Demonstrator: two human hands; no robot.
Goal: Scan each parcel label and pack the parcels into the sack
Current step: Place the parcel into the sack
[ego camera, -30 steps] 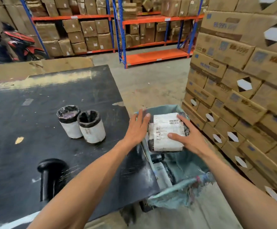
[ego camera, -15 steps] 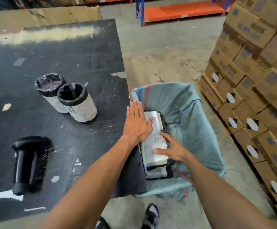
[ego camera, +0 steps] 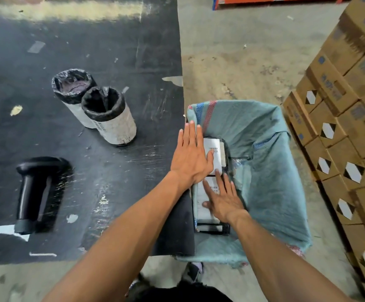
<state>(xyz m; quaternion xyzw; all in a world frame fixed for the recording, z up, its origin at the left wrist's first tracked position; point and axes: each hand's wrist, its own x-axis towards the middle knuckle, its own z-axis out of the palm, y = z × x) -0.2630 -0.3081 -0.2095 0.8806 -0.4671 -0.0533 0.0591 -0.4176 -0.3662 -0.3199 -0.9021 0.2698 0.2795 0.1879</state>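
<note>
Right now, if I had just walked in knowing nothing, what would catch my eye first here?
Most likely the two bare hands, the left hand and right hand, pressing flat on white-labelled parcels inside the open green sack beside the black table. Next, two cylindrical parcels wrapped in black plastic stand on the table, with a black handheld scanner lying nearer the person. Stacked cardboard boxes fill the right side.

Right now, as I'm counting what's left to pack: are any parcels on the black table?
Yes, two cylindrical parcels stand upright on the black table, beside the scanner.
</note>
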